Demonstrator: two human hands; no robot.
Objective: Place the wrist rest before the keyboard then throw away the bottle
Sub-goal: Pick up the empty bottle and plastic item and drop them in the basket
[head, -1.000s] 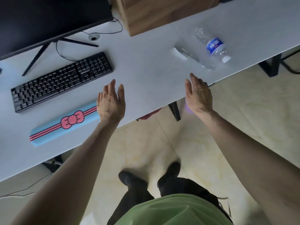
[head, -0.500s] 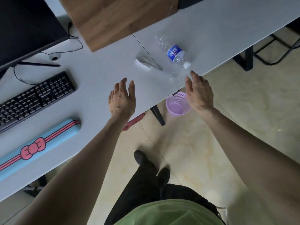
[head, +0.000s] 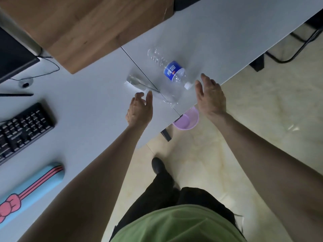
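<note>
The clear plastic water bottle with a blue label and white cap is lying on its side on the white table, cap pointing at the near edge, so it's basically teed up for a grab. The right hand is spread wide and empty, fingertips just beside the cap. The left hand is loosely open too, holding nothing, close to a crumpled bit of clear plastic wrap next to the bottle.

The light blue wrist rest with a pink bow already sits in front of the black keyboard, so I'd say that half's done.

The small purple mesh wastebasket is on the floor right below the table edge, under the right hand. Handy spot for a drop. It looks empty from here, though part of it's hidden. The bottle looks empty as well, so probably light.
</note>
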